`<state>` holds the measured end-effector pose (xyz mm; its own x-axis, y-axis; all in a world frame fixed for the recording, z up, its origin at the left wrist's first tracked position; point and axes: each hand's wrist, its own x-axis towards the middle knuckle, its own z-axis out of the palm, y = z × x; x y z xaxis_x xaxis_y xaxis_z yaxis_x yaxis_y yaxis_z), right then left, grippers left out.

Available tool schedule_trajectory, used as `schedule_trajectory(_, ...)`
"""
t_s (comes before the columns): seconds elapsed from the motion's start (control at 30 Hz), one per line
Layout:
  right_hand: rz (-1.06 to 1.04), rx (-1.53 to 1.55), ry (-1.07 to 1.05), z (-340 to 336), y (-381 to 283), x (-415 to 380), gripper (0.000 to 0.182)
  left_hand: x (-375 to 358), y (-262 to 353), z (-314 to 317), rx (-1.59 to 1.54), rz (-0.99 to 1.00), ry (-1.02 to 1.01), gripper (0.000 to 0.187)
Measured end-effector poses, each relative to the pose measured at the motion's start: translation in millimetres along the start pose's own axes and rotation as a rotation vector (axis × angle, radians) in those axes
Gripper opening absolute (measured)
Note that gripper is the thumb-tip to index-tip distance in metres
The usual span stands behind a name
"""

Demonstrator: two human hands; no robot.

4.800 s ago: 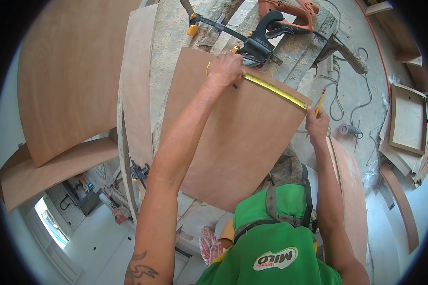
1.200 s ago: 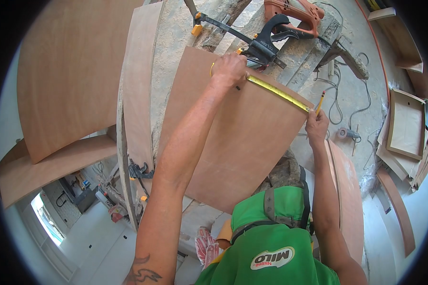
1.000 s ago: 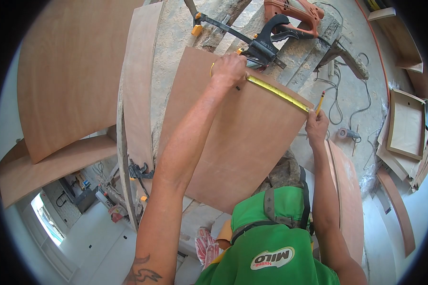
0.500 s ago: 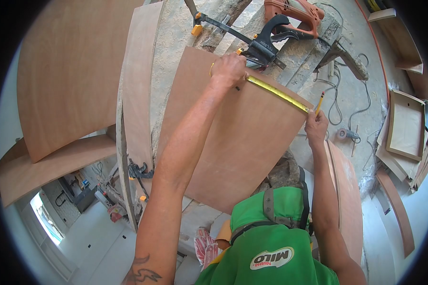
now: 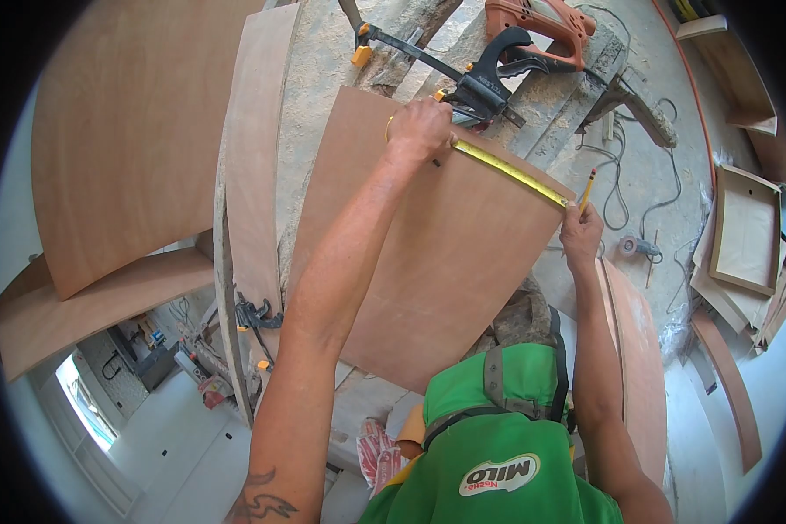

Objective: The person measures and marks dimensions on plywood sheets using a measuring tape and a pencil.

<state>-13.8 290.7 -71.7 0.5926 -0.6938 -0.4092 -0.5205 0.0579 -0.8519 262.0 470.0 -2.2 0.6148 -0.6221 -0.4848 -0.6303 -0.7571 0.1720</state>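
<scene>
A yellow tape measure (image 5: 511,173) lies stretched along the upper right edge of a brown plywood panel (image 5: 410,262). My left hand (image 5: 421,129) is closed around the tape's case end, most of which the hand hides. At the panel's right corner, my right hand (image 5: 582,234) pinches the free end of the blade. A yellow pencil (image 5: 588,190) sticks up from the fingers of that same hand. Just beyond my left hand is a black bar clamp (image 5: 485,86) with an orange pad.
An orange power tool (image 5: 541,26) rests on the dusty wooden bench at the top. Larger plywood sheets (image 5: 135,140) stand at the left, with another clamp (image 5: 255,316) below. Cords and a small grey tool (image 5: 637,247) lie right, near a shallow wooden tray (image 5: 747,229).
</scene>
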Motion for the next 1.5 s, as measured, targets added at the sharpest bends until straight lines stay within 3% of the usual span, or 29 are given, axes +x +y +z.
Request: schedule_trajectory(1.5,0.008,0.072,-0.012,0.0,9.5,2.0,0.023,0.8,-1.0,2.2,-0.036,-0.005,0.042,0.032)
